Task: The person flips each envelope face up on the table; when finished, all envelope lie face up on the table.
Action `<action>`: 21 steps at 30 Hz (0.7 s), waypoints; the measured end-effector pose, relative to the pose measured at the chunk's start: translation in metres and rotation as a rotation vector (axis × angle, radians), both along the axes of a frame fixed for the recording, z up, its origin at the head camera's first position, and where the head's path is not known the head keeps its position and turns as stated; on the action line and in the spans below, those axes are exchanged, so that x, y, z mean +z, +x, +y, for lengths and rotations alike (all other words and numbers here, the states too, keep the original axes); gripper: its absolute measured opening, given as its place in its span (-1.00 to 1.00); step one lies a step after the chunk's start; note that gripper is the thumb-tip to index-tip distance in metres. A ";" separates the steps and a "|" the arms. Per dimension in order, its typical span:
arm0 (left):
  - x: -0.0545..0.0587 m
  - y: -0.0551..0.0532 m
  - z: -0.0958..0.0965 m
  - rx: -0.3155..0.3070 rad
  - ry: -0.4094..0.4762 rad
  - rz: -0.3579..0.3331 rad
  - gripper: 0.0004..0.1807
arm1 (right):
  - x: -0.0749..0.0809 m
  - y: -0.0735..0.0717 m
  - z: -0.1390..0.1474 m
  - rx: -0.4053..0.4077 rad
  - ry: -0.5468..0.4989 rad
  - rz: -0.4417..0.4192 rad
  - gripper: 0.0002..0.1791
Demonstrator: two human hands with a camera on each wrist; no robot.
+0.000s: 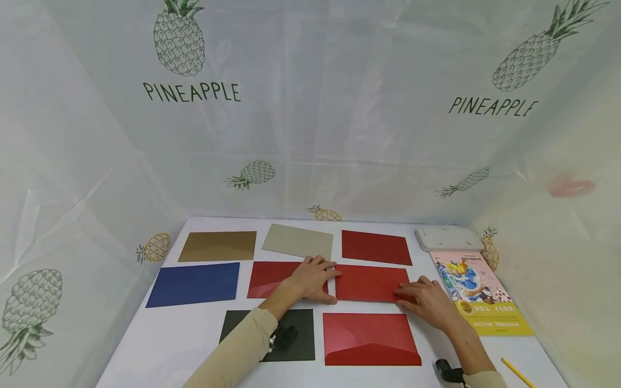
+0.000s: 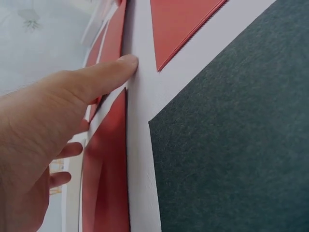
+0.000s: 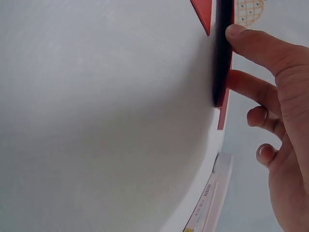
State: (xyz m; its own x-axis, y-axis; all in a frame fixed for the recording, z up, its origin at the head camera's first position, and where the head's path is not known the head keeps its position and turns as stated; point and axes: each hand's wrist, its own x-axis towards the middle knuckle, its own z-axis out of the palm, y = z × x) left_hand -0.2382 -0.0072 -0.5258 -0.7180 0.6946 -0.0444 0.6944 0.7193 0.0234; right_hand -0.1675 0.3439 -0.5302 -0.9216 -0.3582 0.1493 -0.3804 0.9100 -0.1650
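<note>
1. Head view: far left on the white table (image 1: 136, 353), here's a flat blue rectangle (image 1: 193, 285); just behind it, a golden-brown rectangle (image 1: 218, 246);
2. on we go, and nearer the front there's a dark green rectangle (image 1: 303, 334), partly covered by the left sleeve (image 1: 233, 350); behind it a glossy red rectangle (image 1: 271, 275) with the left hand (image 1: 312, 279) over its right part; and at the back a tilted beige rectangle (image 1: 298, 241);
3. that left hand has its fingers loosely spread, thumb straight and apart, fingertips at the left edge of a plain red rectangle (image 1: 371, 283); that piece sits mid-table, right between the two hands;
4. in front of it, a red flapped envelope (image 1: 371, 334), flap towards the person; behind it, a dark red rectangle (image 1: 375, 246);
5. over to the right hand (image 1: 427, 302): thumb and forefinger touch the plain red rectangle's right end, other fingers curled inward; whether they pinch it, I cannot tell;
6. far right, a white flat case (image 1: 448, 238) at the back, a pink-and-yellow illustrated book (image 1: 468, 280) just before it, and a thin yellow stick (image 1: 518, 373) near the front.
</note>
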 end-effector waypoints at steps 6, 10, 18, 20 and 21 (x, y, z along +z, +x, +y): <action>-0.001 0.000 -0.002 -0.023 0.063 -0.028 -0.33 | 0.005 0.002 0.002 -0.039 -0.036 -0.008 -0.67; 0.000 -0.001 -0.003 -0.026 0.115 -0.031 -0.43 | 0.007 0.003 0.005 -0.058 -0.060 0.001 -0.70; 0.000 -0.002 -0.003 0.001 0.184 -0.010 -0.62 | 0.007 0.004 0.012 -0.047 -0.159 0.024 -0.72; -0.001 -0.002 -0.002 0.003 0.198 -0.007 -0.65 | 0.008 0.004 0.013 -0.038 -0.188 0.025 -0.72; -0.002 -0.002 -0.002 0.002 0.200 -0.004 -0.66 | 0.009 0.005 0.014 -0.033 -0.201 0.027 -0.73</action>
